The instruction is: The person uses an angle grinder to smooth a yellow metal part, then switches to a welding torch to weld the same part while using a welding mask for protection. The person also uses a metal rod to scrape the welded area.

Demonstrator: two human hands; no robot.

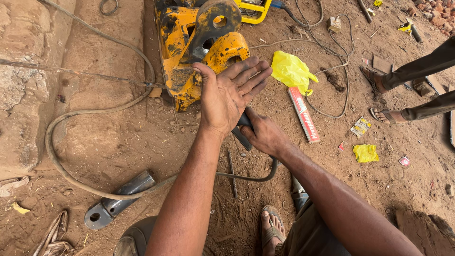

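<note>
A large yellow steel part [199, 47], worn and with round holes, is seen lying on the brown dirt ground [118, 142]; its long axis runs from the top of the view down toward the person. A thick hose [57, 156] is curved in a wide loop at the left of it. Near the lower left, a grey metal pin with a flat plate [113, 201] is laid at a slant. A yellow plastic bag [290, 71] and a long red box [304, 114] are placed to the right.

The left hand [227, 97] is held flat in front of the yellow part, palm turned up to the camera, fingers spread and straight, nothing gripped. The right hand [265, 135] is closed around a dark handle [242, 132], whose long axis points up-left toward the yellow part. A cable [256, 178] is bent away under this hand. The tip of the tool is hidden behind the left hand.
</note>
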